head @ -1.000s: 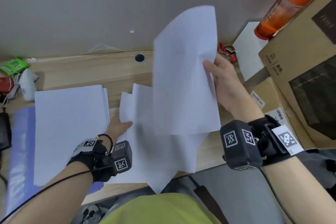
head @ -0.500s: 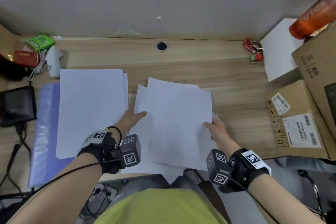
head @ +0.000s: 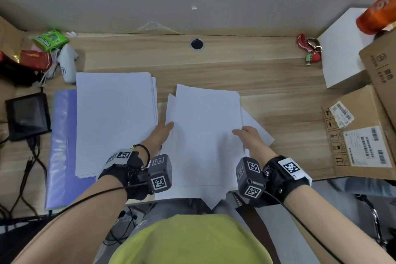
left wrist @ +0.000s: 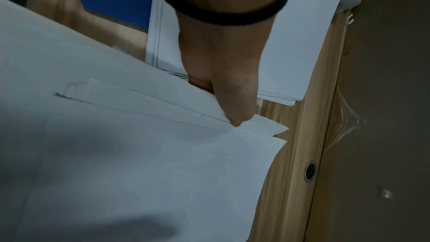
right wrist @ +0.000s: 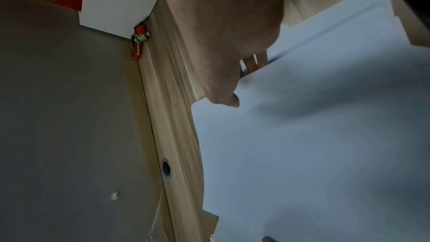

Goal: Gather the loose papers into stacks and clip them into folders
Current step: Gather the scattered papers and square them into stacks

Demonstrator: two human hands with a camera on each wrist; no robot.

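A loose, uneven pile of white papers [head: 205, 135] lies at the middle of the wooden desk [head: 235, 66] and overhangs its front edge. My left hand [head: 168, 127] holds the pile's left edge. In the left wrist view its thumb [left wrist: 235, 115] lies on top of the papers [left wrist: 139, 154], with fingers tucked beneath. My right hand [head: 239, 132] pinches the right edge: thumb [right wrist: 229, 98] on top, fingers [right wrist: 253, 62] under the top sheets [right wrist: 314, 135]. A squared stack of papers [head: 115, 122] sits to the left on a blue folder [head: 62, 146].
Cardboard boxes [head: 362, 135], a white box [head: 342, 53] and an orange bottle [head: 377, 15] crowd the right side. A red keychain [head: 308, 47] lies at the back right. A black device [head: 27, 113] with cables and small packets [head: 50, 38] sit at the left. A cable hole [head: 196, 44] is at the back.
My right hand has brought the raised sheets down onto the loose pile. Both hands now hold the pile's opposite side edges.
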